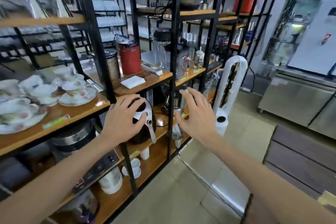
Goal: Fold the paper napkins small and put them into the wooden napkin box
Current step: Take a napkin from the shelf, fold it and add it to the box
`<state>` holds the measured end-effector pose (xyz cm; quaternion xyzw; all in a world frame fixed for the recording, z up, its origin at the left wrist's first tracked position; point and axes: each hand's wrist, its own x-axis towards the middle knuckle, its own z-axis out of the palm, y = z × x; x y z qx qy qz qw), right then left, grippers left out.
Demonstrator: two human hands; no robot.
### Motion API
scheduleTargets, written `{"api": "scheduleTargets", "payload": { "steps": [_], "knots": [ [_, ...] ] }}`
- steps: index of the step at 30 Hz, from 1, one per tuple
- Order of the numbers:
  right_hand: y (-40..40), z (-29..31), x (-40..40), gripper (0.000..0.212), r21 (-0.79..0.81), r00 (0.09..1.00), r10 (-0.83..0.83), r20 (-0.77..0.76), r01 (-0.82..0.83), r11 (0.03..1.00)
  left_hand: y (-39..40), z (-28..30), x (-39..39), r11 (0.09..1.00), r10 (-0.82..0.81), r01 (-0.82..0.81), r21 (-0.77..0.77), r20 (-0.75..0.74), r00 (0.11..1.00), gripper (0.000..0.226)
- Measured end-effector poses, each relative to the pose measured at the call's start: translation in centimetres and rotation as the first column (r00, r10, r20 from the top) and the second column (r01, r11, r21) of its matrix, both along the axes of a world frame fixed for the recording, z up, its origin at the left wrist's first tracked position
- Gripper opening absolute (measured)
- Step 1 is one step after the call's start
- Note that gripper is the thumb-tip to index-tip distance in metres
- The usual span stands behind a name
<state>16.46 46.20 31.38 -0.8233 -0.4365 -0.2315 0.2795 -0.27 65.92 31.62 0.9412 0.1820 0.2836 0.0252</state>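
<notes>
A flat white stack of paper napkins [133, 81] lies on the wooden middle shelf [160, 76] of a black-framed rack, in front of a red canister [130, 56]. My left hand [125, 116] hovers below and in front of that shelf, fingers spread, holding nothing. My right hand [195, 113] is raised beside it to the right, also spread and empty. Both hands are apart from the napkins. No wooden napkin box is visible. The picture is blurred.
White floral cups and saucers [54, 92] crowd the shelf at left. A dark kettle-like appliance [145, 120] sits behind my left hand. A glass blender jug [161, 47], a white tower fan [231, 87], steel counters [298, 100] and a dark wooden table [301, 156] stand around.
</notes>
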Motion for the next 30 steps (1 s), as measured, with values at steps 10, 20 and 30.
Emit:
{"api": "scheduleTargets", "payload": {
  "steps": [10,20,30],
  "knots": [
    [11.9,0.5,5.3,0.06,-0.004,0.974,0.158,-0.163,-0.16,0.987,9.9,1.1,3.1,0.988,-0.012,0.003,-0.155,-0.057,0.998,0.053],
    [23.7,3.6,15.1,0.055,-0.39,0.899,0.361,-0.248,-0.434,0.812,15.8,2.5,12.7,0.979,0.068,-0.094,-0.178,-0.145,0.987,0.055],
    [33.9,5.0,21.2,0.039,-0.553,0.768,0.553,-0.323,-0.627,0.548,22.5,2.4,20.9,0.76,0.263,-0.469,-0.451,-0.447,0.855,0.04]
  ]
}}
